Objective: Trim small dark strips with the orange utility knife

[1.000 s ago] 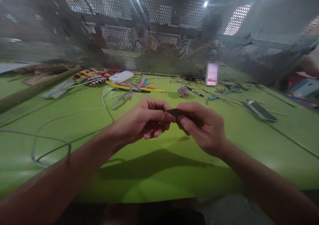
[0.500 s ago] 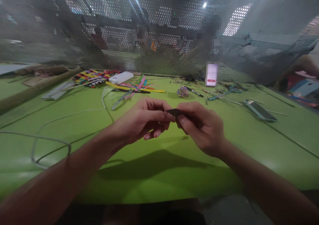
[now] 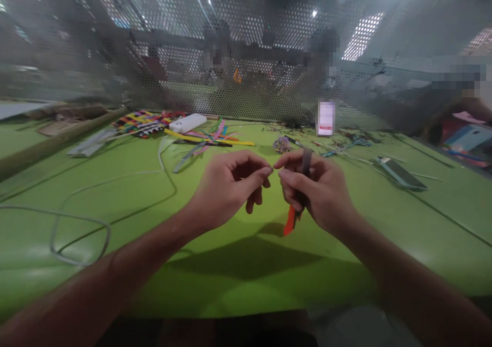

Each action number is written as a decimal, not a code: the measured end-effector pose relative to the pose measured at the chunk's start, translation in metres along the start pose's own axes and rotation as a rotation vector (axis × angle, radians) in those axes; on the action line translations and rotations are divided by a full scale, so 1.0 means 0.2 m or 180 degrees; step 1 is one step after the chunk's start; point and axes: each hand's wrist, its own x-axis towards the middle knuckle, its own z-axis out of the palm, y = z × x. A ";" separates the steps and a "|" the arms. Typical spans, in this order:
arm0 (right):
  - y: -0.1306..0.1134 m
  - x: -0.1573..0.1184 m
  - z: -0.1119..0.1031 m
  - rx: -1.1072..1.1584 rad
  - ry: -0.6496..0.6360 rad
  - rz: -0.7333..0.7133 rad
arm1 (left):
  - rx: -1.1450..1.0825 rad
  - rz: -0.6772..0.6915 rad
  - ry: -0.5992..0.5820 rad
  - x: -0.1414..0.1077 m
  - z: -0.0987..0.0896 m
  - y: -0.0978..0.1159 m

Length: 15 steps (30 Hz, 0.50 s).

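Over the green table, my left hand is closed, thumb and index fingertip pressed together on something too small to make out. A narrow gap separates it from my right hand, whose fingers are wrapped round a dark strip. The strip's upper end rises between the fingers. Below the same hand hangs an orange piece, next to a dark part. Colourful flat strips lie crossed beyond my left hand. A small tangled ball rests beyond my right hand, beside a pen.
A white device and a woven multicolour piece lie at the back left. A cable loops at left. An upright phone stands before the mesh panel; another phone-like object lies right. A person is at far right.
My hands have moved slightly apart. The dark piece held between them has gone from there; a dark strip and an orange piece now show at my right hand.
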 end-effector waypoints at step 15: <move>0.01 -0.01 0.02 -0.0315 0.0321 -0.0022 | 0.0463 0.0422 0.0160 -0.02 0.02 -0.06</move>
